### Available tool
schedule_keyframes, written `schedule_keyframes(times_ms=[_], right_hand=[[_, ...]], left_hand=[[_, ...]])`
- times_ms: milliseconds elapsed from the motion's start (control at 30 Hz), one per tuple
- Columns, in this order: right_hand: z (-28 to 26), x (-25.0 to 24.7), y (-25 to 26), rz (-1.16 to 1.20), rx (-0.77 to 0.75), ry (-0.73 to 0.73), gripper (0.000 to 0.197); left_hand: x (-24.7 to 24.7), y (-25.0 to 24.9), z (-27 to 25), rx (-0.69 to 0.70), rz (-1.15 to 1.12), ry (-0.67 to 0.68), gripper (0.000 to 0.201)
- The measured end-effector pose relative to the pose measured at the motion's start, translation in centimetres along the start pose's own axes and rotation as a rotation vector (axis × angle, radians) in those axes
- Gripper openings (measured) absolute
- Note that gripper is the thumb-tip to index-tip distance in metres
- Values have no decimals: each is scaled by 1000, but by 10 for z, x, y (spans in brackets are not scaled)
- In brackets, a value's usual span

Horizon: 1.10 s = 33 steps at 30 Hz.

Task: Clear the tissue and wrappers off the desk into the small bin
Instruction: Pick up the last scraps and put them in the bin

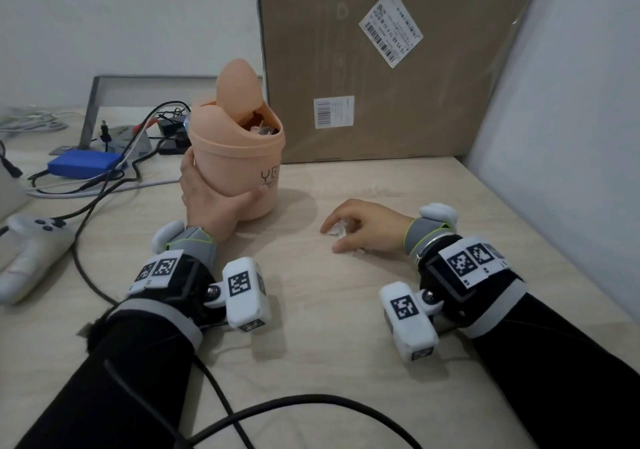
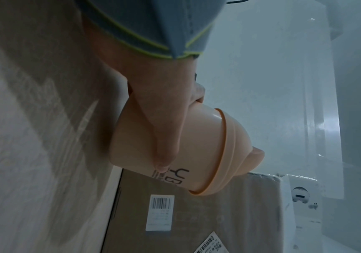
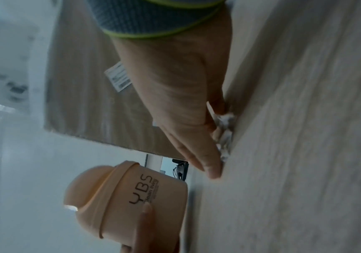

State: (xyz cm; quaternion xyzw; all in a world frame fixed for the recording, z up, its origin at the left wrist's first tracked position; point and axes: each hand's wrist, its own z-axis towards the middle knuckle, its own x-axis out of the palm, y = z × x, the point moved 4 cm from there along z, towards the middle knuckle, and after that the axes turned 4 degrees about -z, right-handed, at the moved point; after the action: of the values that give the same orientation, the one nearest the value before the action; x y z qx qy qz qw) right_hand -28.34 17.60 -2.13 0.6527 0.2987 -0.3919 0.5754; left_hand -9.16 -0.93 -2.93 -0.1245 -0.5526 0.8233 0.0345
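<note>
Steadying bin (image 1: 239,158) with left hand (image 1: 211,196) wrapped round it | right hand (image 1: 363,227) pinching tissue (image 1: 337,230) on worktop (image 1: 346,310) | bin sits to its left, lid tipped open

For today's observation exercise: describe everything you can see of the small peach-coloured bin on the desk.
The small bin looks like smooth matte peach plastic: a round tub with a domed top and a swing flap tipped open, showing crumpled scraps inside. Dark lettering reading YBS marks its side. It stands near upright on the desk, before a cardboard box. The left hand grips its lower wall, thumb across the front.
</note>
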Motion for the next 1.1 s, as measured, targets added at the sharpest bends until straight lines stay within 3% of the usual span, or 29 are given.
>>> schedule_keyframes(times_ms=[133,333,467,533,633,867,1100], right_hand=[[-1,-2,-3,97,-19,-94,17],[-7,-2,-9,200,31,-193,9],[-12,-3,-17,371,102,-386,12],[-17,-9,-18,559,126,-561,13],[-26,-27,-11,663,128,-783,15],[-44,-56,21,765,-37,-991,13],[-46,-58,20,854,-12,-1129,14]], left_hand=[[2,3,3,11,23,17,122],[5,3,-1,25,31,43,125],[10,-3,-5,62,53,67,121],[14,-7,-8,93,68,77,121],[21,-17,-15,138,93,108,122],[42,-46,-33,260,108,219,123],[63,-50,-42,271,48,384,119]])
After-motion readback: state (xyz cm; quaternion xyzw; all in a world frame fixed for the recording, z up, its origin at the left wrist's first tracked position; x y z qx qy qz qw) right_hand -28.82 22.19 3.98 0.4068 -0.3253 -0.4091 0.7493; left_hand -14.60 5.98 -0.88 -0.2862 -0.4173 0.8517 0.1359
